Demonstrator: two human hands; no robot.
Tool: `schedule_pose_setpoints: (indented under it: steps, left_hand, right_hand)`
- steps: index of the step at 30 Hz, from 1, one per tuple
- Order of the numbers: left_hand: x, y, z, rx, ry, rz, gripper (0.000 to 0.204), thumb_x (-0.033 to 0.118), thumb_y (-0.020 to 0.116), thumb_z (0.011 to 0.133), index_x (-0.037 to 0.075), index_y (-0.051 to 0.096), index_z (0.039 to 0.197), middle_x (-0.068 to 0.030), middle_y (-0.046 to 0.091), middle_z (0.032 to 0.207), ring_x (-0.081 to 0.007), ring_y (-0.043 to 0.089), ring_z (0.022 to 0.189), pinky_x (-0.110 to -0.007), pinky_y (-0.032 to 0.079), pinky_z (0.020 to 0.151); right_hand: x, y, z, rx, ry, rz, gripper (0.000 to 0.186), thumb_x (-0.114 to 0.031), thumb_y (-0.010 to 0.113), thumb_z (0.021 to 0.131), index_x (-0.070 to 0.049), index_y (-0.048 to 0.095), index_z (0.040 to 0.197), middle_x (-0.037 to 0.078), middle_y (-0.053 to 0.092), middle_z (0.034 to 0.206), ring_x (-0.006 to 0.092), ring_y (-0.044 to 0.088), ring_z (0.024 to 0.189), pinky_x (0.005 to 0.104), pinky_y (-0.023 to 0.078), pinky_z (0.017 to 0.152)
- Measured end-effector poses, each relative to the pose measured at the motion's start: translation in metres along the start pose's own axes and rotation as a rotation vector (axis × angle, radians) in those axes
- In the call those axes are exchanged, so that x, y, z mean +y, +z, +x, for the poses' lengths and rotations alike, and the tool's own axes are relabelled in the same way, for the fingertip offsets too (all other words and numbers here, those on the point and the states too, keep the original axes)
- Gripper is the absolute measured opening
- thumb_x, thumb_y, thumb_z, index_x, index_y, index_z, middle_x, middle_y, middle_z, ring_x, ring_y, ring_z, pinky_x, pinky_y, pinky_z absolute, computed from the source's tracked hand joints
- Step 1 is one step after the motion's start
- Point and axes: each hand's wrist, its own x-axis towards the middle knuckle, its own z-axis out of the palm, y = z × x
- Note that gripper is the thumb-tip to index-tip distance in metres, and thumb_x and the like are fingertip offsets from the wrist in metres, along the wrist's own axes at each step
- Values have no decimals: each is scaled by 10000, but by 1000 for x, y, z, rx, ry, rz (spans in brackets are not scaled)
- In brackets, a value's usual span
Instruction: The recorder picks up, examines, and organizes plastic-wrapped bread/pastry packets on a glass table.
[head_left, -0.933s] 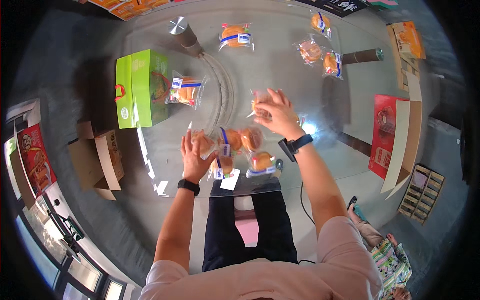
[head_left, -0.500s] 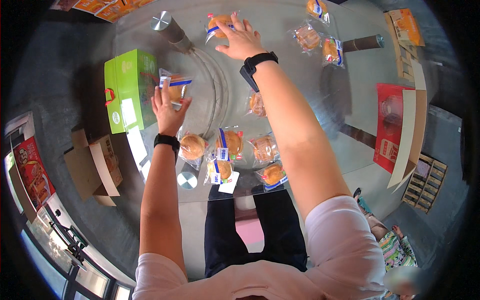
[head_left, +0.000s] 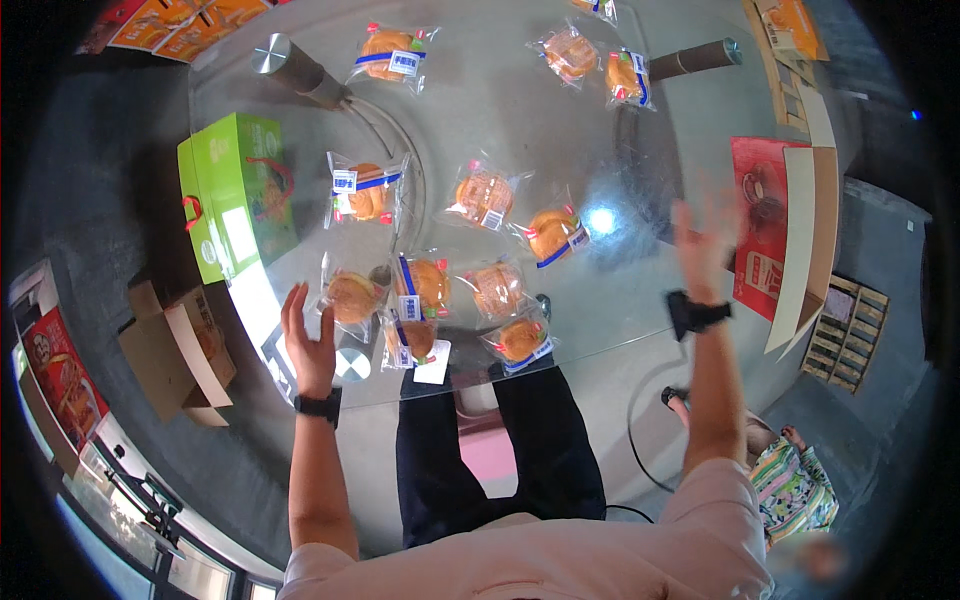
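Observation:
Several wrapped bread buns lie on the glass table (head_left: 600, 310), each in a clear bag. My left hand (head_left: 312, 340) is open, fingers apart, just left of a round bun (head_left: 352, 297), with nothing in it. Right of that bun are another bun (head_left: 425, 285), a paler bun (head_left: 496, 290) and, at the near edge, a small bun (head_left: 522, 340). My right hand (head_left: 708, 240) is beside the red carton (head_left: 762, 215) on the right; its fingers are smeared by motion, and I see nothing in it. A blue-striped bun (head_left: 366, 192) lies farther up the left side.
A green gift box (head_left: 225, 200) stands on the left, above an opened brown carton (head_left: 175, 350). More buns lie at the far side, including a blue-striped bun (head_left: 392, 55). A wooden pallet (head_left: 845, 333) rests on the floor at right, with another person (head_left: 795, 480) close by.
My right hand has left the far bun and swung right and nearer, to the red carton. My left hand has drawn back from the blue-striped bun toward the near edge. The view has shifted.

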Motion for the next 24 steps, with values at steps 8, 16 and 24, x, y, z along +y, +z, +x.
schedule_pose_setpoints:
  steps: [8, 16, 24]
  left_hand:
    - [-30, -7, -92, -82, -210, -25, 419, 73, 616, 887, 98, 521, 1294, -118, 462, 1354, -267, 532, 1185, -413, 464, 951]
    - [-22, 17, -143, -131, -252, -55, 343, 68, 625, 872, 74, 576, 1212, -123, 485, 1333, -267, 560, 1122, -376, 510, 871]
    - [1, 27, -137, -164, -214, -64, 332, 93, 619, 889, 70, 574, 1218, -125, 479, 1337, -252, 572, 1097, -356, 517, 860]
  right_hand:
    - [388, -124, -117, -259, 824, -608, 864, -557, 621, 821, -12, 319, 1419, 279, 453, 1344, 426, 464, 1226, 482, 382, 1017]
    - [346, -90, -111, -171, 707, 29, 492, -208, 682, 843, 0, 482, 1242, 196, 604, 1137, 326, 592, 1049, 388, 457, 891]
    - [166, -81, -78, -65, 611, 322, 239, -118, 663, 864, -6, 539, 1034, 92, 606, 1010, 173, 569, 900, 299, 456, 828]
